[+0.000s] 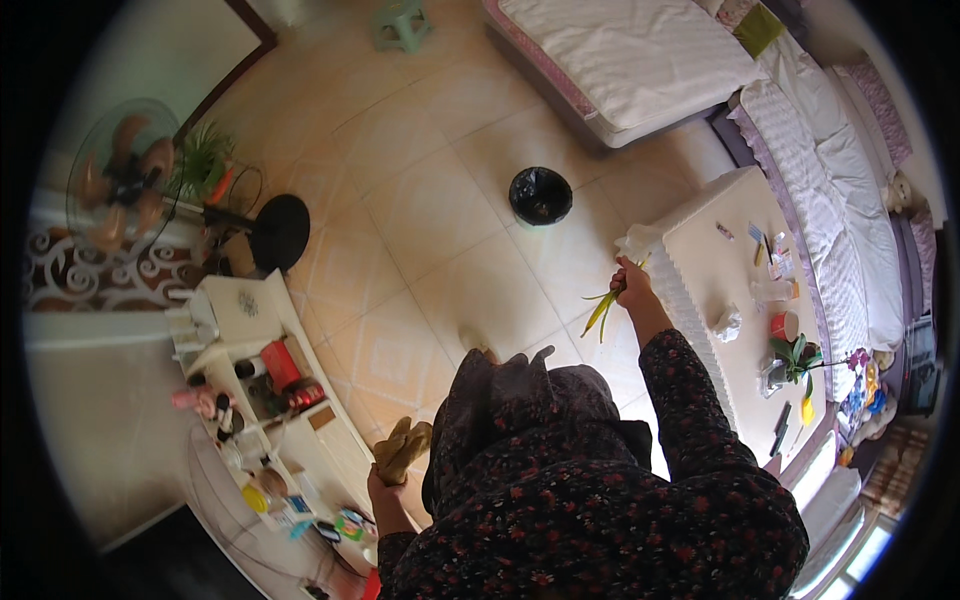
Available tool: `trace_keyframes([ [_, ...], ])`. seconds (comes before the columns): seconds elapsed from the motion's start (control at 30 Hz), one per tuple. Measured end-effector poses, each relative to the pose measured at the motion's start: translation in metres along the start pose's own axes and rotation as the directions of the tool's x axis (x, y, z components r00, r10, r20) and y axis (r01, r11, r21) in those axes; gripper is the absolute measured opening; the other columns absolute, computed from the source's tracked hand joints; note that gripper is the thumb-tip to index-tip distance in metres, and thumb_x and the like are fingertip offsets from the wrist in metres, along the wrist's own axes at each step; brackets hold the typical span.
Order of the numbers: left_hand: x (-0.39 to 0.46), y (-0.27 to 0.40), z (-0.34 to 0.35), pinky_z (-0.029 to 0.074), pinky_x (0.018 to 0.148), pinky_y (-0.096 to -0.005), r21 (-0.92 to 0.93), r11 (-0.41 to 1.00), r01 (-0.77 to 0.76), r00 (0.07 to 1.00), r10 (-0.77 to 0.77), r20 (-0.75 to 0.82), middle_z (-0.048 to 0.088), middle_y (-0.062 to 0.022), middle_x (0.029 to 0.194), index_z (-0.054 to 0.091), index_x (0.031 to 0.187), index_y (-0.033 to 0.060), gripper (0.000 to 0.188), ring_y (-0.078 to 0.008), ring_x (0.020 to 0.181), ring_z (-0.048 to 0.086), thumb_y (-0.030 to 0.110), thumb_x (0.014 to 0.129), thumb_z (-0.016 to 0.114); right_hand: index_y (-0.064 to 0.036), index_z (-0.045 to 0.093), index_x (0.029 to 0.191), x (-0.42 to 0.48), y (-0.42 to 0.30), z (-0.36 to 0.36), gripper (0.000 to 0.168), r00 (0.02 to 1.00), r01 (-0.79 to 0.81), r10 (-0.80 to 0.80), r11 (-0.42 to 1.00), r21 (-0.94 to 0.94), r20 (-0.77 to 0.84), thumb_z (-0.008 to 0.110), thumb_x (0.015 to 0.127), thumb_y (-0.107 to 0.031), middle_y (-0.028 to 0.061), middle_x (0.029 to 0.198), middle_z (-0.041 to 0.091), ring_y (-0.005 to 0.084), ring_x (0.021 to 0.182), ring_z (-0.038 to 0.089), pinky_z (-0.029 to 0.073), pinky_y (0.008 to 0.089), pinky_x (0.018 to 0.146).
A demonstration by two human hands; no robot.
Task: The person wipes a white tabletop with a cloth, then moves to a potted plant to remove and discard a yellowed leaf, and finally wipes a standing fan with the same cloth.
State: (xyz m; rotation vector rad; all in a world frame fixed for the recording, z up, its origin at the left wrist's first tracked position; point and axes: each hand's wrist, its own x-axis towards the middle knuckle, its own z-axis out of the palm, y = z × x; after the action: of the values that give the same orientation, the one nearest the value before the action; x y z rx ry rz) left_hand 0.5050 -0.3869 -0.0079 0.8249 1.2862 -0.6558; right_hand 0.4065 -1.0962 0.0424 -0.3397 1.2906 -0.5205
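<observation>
In my right hand point(631, 283) is a small bunch of long yellow-green leaves point(600, 306), their tips hanging out below the fist. My left hand point(385, 484), low at my left side, grips a folded brown cloth point(403, 448). Ahead on the tiled floor stands a round black bin point(541, 196) with a dark liner; what lies inside is too dark to make out. The right hand is beside the edge of a table with a cream cover point(697, 270), close to a whitish translucent plastic piece point(637, 238) at its corner.
Potted orchid point(796, 358), red cup point(784, 325) and crumpled tissue point(727, 324) stand on the table at right. Beds point(637, 60) lie beyond. At left are a cluttered cream shelf unit point(300, 450), a standing fan point(127, 180) and a leafy plant point(201, 159). A green stool point(403, 24) is far ahead.
</observation>
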Motion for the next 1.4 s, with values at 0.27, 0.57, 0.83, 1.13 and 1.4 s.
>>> trace_keyframes([
  [0.27,0.005,0.094,0.131,0.052,0.082,-0.0442,0.119,0.993,-0.008,1.0,0.005,0.02,0.06,-0.0046,0.121,0.054,0.125,0.0179,0.039,-0.0257,0.104,0.061,0.042,0.095,0.05,-0.008,0.057,0.095,0.071,-0.004,0.101,0.021,0.997,0.022,-0.017,0.998,0.063,-0.079,0.058,0.094,-0.029,-0.0041,0.057,0.036,0.0087,0.047,0.037,0.037,0.0252,0.045],
  [0.57,-0.042,0.085,0.275,0.055,0.08,-0.0411,0.189,0.976,-0.109,0.99,0.124,-0.069,0.064,-0.0058,0.116,0.059,0.12,0.0156,0.035,-0.0251,0.101,0.063,0.039,0.094,0.052,-0.013,0.052,0.087,0.208,-0.008,0.176,0.025,0.979,-0.087,0.11,0.987,0.138,-0.172,0.07,0.085,-0.031,-0.0035,0.056,0.031,0.0105,0.047,0.032,0.032,0.0269,0.045],
  [0.83,-0.061,0.056,0.359,0.053,0.081,-0.0417,0.377,0.926,-0.02,0.953,0.131,-0.272,0.063,-0.006,0.116,0.057,0.12,0.0135,0.037,-0.0236,0.103,0.062,0.036,0.091,0.055,-0.015,0.047,0.079,0.337,0.018,0.2,0.03,0.935,-0.096,0.158,0.975,0.202,-0.318,0.072,0.084,-0.03,-0.0011,0.059,0.037,0.0132,0.048,0.038,0.037,0.0293,0.045],
  [1.13,-0.064,0.029,0.406,0.053,0.085,-0.0446,0.474,0.88,-0.001,0.95,0.148,-0.273,0.06,-0.0098,0.123,0.053,0.128,0.0132,0.041,-0.0293,0.108,0.06,0.035,0.094,0.051,-0.013,0.051,0.11,0.431,0.049,0.222,0.041,0.85,0.096,-0.054,0.994,0.052,-0.523,0.072,0.083,-0.036,0.009,0.098,0.057,0.0251,0.089,0.058,0.05,0.0433,0.077],
  [1.4,-0.048,0.041,0.43,0.052,0.088,-0.0427,0.462,0.886,-0.035,0.947,0.177,-0.267,0.06,-0.0096,0.123,0.053,0.128,0.0119,0.041,-0.0265,0.108,0.061,0.036,0.095,0.051,-0.008,0.047,0.132,0.457,0.08,0.182,0.061,0.881,-0.286,0.203,0.948,-0.138,-0.428,0.067,0.083,-0.039,0.0135,0.134,0.047,0.0286,0.122,0.047,0.04,0.0433,0.097],
])
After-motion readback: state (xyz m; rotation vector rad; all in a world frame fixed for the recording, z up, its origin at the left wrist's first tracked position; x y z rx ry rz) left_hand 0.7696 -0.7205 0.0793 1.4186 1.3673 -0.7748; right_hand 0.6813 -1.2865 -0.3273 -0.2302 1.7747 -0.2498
